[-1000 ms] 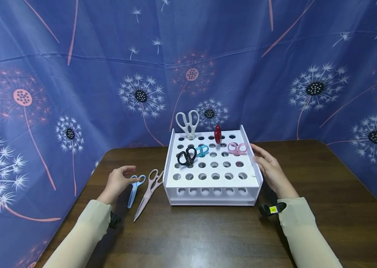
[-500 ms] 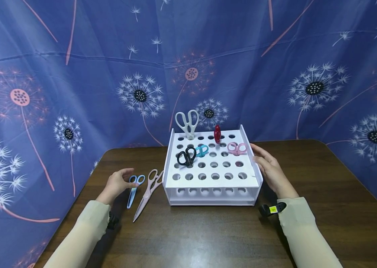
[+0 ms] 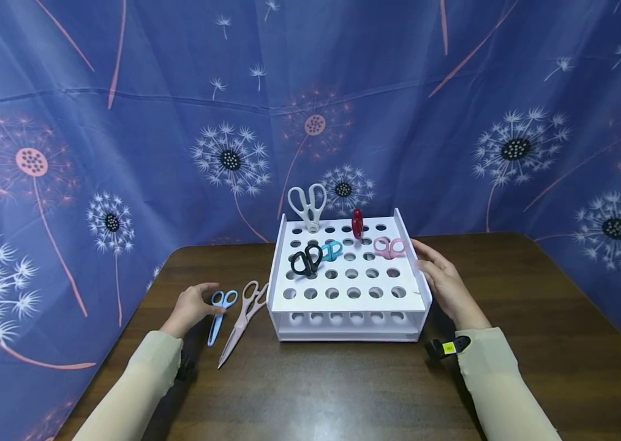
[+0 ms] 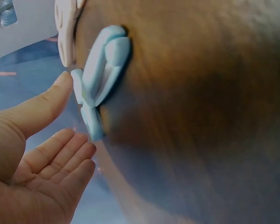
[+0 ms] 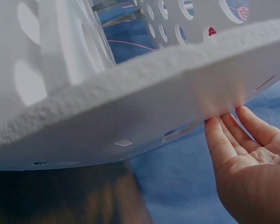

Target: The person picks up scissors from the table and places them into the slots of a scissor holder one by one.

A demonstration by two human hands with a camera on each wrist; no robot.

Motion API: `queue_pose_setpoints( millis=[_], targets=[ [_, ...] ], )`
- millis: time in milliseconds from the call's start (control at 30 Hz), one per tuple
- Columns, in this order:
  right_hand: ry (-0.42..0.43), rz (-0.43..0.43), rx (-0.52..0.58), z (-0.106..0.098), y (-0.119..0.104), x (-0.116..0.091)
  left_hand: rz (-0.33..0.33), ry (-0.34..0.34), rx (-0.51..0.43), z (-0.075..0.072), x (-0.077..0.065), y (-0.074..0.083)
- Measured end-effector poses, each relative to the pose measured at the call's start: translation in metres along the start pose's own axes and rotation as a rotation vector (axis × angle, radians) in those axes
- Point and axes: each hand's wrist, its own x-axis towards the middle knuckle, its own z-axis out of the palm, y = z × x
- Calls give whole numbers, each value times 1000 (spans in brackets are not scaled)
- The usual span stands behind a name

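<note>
My left hand [image 3: 190, 311] is beside the handles of the small light blue scissors [image 3: 214, 327], which lie on the table. In the left wrist view its thumb and fingers are spread apart, with nothing held between them. Pink scissors [image 3: 237, 331] lie just right of the blue pair, handles close to the white rack [image 3: 343, 303]. My right hand [image 3: 447, 288] touches the rack's right side wall with straight fingertips, as the right wrist view shows. White [image 3: 313, 214], black [image 3: 305, 266], teal [image 3: 332, 251], red [image 3: 357, 223] and pink-handled scissors [image 3: 389, 248] stand in the rack's holes.
The brown wooden table [image 3: 316, 392] carries the rack near its back edge. Behind it hangs a blue cloth [image 3: 178, 61] with dandelion prints. The rack has raised side walls and rows of round holes.
My left hand has moved slightly down and left around the blue scissors' handles, which show more fully now. My right hand stays against the rack. The view has shifted a little.
</note>
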Motion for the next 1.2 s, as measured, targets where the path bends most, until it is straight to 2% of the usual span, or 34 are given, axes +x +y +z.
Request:
queue_pose_setpoints(
  millis=[300,533,833,967,1200],
  targets=[
    [-8,3,11,0,1,1,-7,5,12,3,2,-7],
    [-7,4,12,0,1,1,20,-6,48,2,0,2],
    [0,-5,12,-1,0,0,30,53,85,4,3,11],
    [-3,-4,23,-1,0,0,30,70,89,6,6,12],
    [0,12,12,1,1,0,18,61,88,1,7,10]
  ],
)
